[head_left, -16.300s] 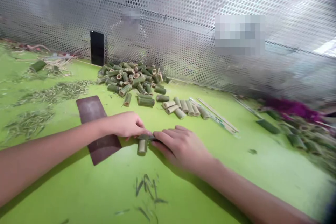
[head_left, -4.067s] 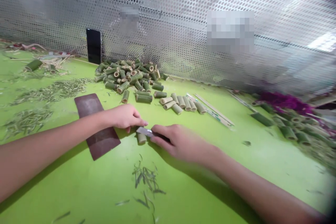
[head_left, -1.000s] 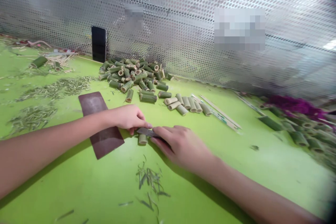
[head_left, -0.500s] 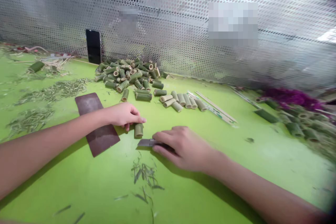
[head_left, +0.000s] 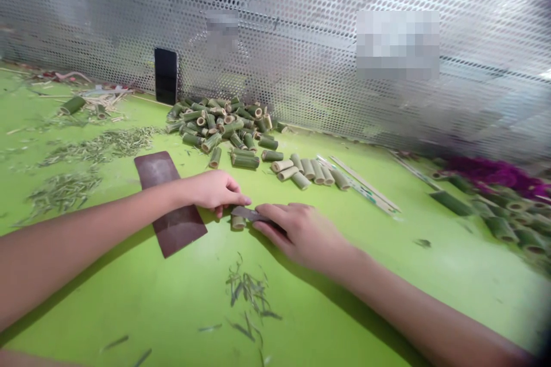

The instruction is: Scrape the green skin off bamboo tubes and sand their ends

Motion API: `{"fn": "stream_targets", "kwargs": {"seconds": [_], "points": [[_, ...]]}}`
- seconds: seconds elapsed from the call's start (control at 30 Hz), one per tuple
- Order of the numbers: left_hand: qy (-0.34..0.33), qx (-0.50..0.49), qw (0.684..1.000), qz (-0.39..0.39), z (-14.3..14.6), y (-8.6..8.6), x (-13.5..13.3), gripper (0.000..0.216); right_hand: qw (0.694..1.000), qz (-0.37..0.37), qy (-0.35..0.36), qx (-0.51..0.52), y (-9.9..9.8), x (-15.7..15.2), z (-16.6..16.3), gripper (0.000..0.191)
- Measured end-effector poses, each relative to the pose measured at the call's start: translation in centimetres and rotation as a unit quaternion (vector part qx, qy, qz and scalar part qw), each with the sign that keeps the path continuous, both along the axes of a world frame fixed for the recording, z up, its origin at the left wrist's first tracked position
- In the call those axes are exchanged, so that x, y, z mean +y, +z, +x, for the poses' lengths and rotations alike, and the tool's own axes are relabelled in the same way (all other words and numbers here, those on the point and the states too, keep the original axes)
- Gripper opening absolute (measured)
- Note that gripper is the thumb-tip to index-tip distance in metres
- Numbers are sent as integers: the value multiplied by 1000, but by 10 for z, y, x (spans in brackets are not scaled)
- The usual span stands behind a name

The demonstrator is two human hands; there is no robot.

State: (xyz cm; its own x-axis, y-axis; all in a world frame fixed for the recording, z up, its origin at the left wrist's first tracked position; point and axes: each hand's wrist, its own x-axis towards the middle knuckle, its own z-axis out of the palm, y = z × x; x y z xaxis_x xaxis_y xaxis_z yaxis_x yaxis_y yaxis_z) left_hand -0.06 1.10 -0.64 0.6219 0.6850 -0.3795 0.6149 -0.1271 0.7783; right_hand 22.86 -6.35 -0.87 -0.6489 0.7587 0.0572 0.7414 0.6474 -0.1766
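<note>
My left hand [head_left: 217, 190] pinches the far end of a short bamboo tube [head_left: 238, 222] lying on the green table. Its near end is pale, with the skin scraped off. My right hand [head_left: 297, 228] is closed around a utility knife [head_left: 246, 213], whose grey blade lies across the tube's upper side, close to my left fingertips. Beneath my left forearm is a brown sheet of sandpaper [head_left: 181, 235]. Thin green shavings [head_left: 247, 289] are scattered on the table nearer to me.
Behind my hands is a pile of green bamboo pieces [head_left: 224, 123], with several pale scraped tubes [head_left: 317, 172] to its right. A phone [head_left: 166, 76] leans on the perforated metal wall [head_left: 293, 69]. Thin sticks [head_left: 365, 183], larger bamboo [head_left: 499, 226] and purple material [head_left: 495, 175] lie rightward.
My right hand has brought the knife blade from the near side of the bamboo tube up onto it. The whole view has shifted slightly.
</note>
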Motion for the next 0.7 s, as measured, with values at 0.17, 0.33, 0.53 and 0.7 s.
{"fn": "stream_targets", "kwargs": {"seconds": [0.17, 0.33, 0.53, 0.7], "points": [[-31, -7, 999, -9, -2, 0, 2, 48, 995, -95, -11, 28, 11, -1, 0, 24], [-8, 11, 1000, -8, -4, -4, 5, 51, 990, -133, 54, -4, 21, -7, 2, 22], [-11, 10, 1000, -10, -6, -6, 6, 48, 995, -43, 94, 2, 10, -13, 6, 31], [-18, 8, 1000, 18, -5, 1, 2, 49, 990, 116, 74, 44, -1, -6, 7, 34]]}}
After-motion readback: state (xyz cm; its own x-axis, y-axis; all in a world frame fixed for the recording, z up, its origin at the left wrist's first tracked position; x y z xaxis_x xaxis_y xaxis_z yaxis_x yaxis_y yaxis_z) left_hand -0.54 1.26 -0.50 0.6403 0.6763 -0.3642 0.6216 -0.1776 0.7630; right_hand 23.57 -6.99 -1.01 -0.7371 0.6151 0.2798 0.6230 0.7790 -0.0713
